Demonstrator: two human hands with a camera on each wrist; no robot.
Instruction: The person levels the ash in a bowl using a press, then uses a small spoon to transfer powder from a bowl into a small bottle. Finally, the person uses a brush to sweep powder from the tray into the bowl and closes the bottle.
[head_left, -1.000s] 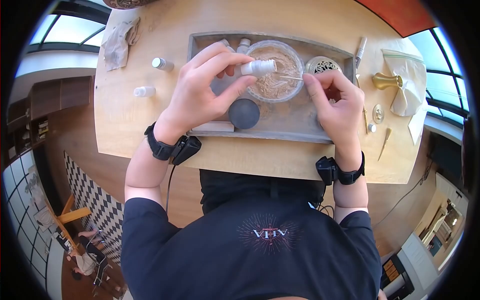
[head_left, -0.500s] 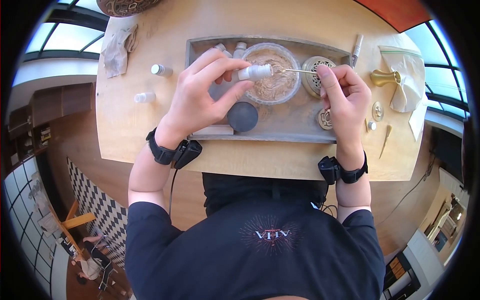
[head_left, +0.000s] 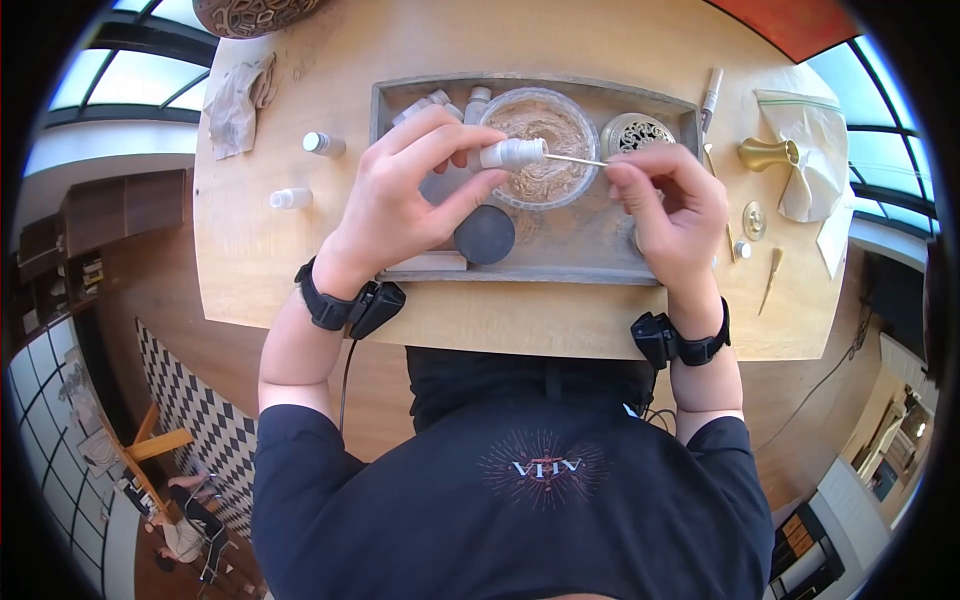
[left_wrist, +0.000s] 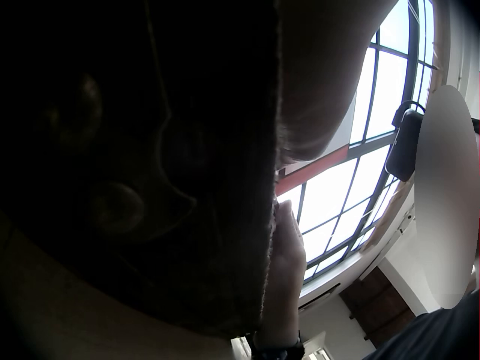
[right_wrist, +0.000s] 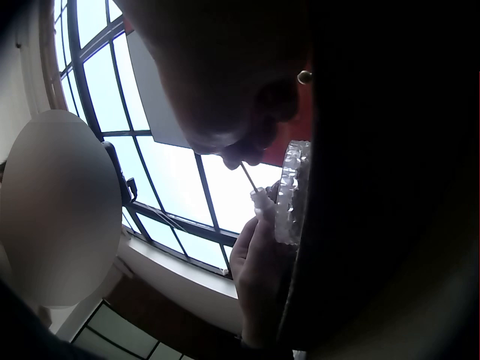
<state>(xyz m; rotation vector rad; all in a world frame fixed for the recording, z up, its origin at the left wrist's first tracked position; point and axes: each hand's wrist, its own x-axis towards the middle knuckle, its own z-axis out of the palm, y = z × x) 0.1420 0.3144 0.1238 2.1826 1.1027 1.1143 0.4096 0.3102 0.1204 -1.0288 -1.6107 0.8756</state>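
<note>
My left hand [head_left: 405,185] holds a small white bottle [head_left: 512,153] sideways between thumb and fingers, its mouth facing right. In my right hand [head_left: 680,205], thumb and fingertips pinch a thin metal rod [head_left: 577,159] whose far end goes into the bottle mouth. Both are above a clear tub [head_left: 592,120] of pale brown powder [head_left: 545,180]. The right wrist view shows the rod [right_wrist: 250,177] reaching down from the fingers to the bottle [right_wrist: 262,201], beside the ridged tub wall [right_wrist: 294,191]. The left wrist view is mostly dark and hides the bottle.
A grey tray [head_left: 560,272] bears the tub, more white bottles [head_left: 477,104], a dark round disc [head_left: 485,235] and a pierced metal lid [head_left: 640,135]. Two white bottles stand left, one capped [head_left: 322,144]. Right are a brass vase [head_left: 768,153], plastic bag [head_left: 805,190] and small tool [head_left: 771,280].
The rod was over the powder, then my right hand drew right and raised its tip near the bottle mouth. Now the hand has come back left and the rod's end is inside the bottle.
</note>
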